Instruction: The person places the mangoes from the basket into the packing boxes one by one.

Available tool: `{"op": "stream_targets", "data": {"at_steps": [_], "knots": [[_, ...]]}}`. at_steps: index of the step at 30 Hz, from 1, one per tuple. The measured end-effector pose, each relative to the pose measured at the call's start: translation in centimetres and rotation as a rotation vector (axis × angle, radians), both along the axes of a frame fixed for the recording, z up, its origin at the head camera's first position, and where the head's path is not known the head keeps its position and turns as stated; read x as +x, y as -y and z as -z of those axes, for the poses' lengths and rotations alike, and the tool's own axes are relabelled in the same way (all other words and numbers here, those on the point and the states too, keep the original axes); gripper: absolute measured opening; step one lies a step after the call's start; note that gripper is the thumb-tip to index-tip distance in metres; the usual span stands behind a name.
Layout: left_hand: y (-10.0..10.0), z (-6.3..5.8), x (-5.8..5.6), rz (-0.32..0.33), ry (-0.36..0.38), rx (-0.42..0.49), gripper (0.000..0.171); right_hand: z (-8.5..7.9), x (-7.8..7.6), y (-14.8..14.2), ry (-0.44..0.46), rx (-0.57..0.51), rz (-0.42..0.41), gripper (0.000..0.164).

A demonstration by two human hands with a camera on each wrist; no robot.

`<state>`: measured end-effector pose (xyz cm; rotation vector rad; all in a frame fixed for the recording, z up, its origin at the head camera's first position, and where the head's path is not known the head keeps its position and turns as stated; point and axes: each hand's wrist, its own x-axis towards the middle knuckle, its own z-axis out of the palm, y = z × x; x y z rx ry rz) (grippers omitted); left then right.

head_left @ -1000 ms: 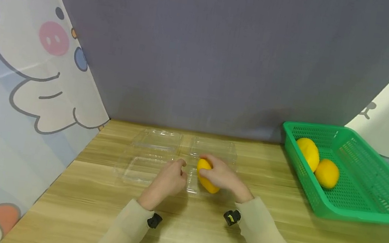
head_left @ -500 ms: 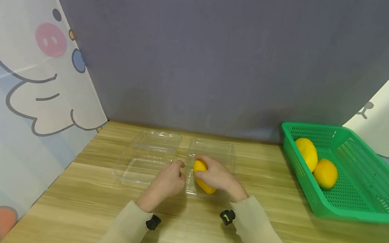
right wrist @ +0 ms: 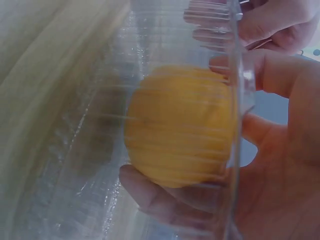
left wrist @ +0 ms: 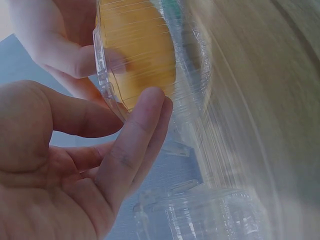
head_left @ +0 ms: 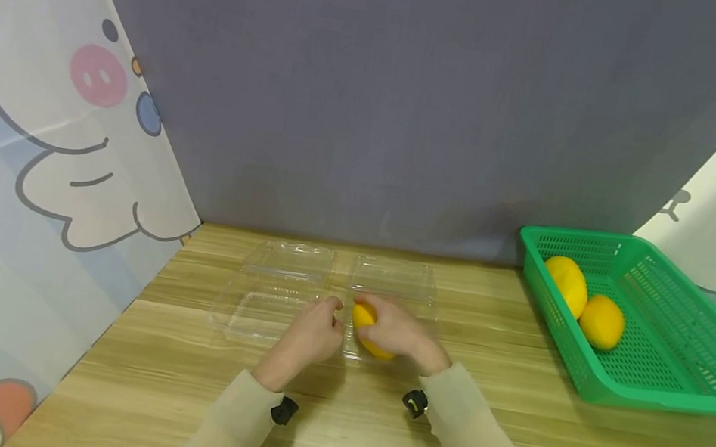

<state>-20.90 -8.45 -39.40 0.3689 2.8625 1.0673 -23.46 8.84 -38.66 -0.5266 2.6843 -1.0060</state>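
An oblong yellow-orange fruit (head_left: 363,317), like a mango, is in my right hand (head_left: 400,329), which grips it from above inside the base of the right clear plastic clamshell box (head_left: 395,276). Through the box's ribbed wall, the right wrist view shows the fruit (right wrist: 180,125) with fingers around it. My left hand (head_left: 314,328) is at this box's left side. In the left wrist view, its thumb and fingertips (left wrist: 150,100) pinch the box's rim and side wall, next to the fruit (left wrist: 145,50). The fruit's underside is hidden in the head view.
Another clear clamshell box (head_left: 272,318) lies with its lid folded back on the wooden table (head_left: 341,443), left of the hands. At right stands a green perforated basket (head_left: 670,401) holding a yellow fruit (head_left: 567,283) and an orange-yellow fruit (head_left: 602,323). A grey panel (head_left: 375,104) closes off the back.
My right hand has moved slightly left and lower with the fruit, which now sits deeper in the right box. The left hand keeps its place at the rim.
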Motion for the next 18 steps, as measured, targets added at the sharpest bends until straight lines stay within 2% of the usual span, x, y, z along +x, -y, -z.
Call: {"op": "stream_targets", "data": {"at_steps": [9, 18], "knots": [[0.03, 0.03, -0.11, 0.002, -0.002, -0.006, 0.039, 0.64, 0.15, 0.12, 0.003, 0.058, -0.047, 0.066], [0.05, -0.05, -0.04, 0.008, 0.013, 0.003, 0.040, 0.44, 0.40, 0.32, -0.028, 0.136, -0.063, 0.067]]}}
